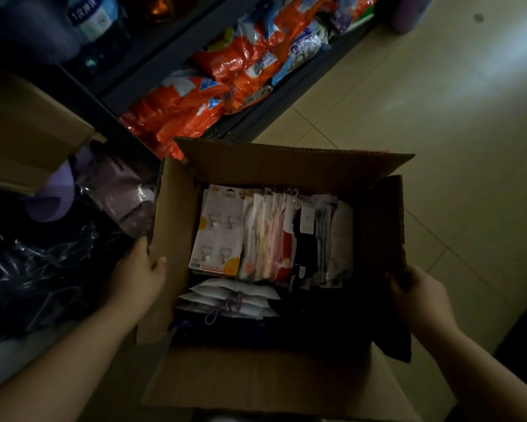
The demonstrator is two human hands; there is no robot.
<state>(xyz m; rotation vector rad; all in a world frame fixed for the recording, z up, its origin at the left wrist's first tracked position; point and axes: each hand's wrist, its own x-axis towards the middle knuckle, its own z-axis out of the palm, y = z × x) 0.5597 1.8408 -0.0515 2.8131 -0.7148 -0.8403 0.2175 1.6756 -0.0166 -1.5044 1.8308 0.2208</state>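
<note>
An open cardboard box (274,169) sits in front of me with all flaps up. My left hand (140,275) grips its left flap, thumb over the inner edge. My right hand (420,296) grips the right flap from outside. Inside stand several carded packs: a blister card of metal hooks (218,229) at the left, then socks and small goods (298,239) in a row. White pouches with purple loops (228,300) lie in the near left corner. The near right of the box is too dark to read.
A dark shelf (256,117) runs diagonally behind the box, holding orange and blue bagged goods (195,102). Another cardboard box (27,132) and purple wrapped items (119,193) sit to the left. Beige tiled floor (439,117) lies to the right.
</note>
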